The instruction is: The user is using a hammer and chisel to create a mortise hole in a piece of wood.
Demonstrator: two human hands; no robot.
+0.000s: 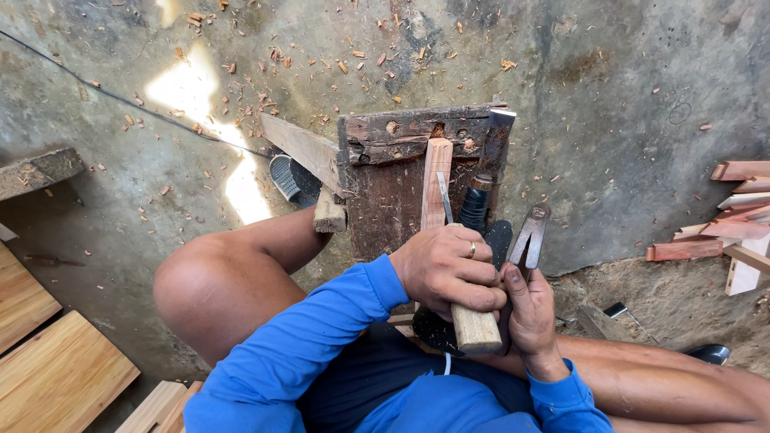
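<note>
My left hand (445, 271) is shut on a chisel with a pale wooden handle (475, 329). Its narrow blade (443, 199) rests on a reddish wooden strip (437, 164) that stands against a dark, worn wooden block (385, 136). My right hand (529, 314), just right of the left one, grips a metal hammer (531, 234) with its head raised beside the chisel. A second tool with a black handle (475, 207) leans on the block next to the strip. I sit on the floor with my knees on either side of the block.
Cut reddish wood pieces (742, 210) are stacked at the right edge. Light planks (48, 373) lie at the lower left. A grey sandal (285, 176) sits behind the block, and a thin cable (120, 98) crosses the concrete floor, which is strewn with wood chips.
</note>
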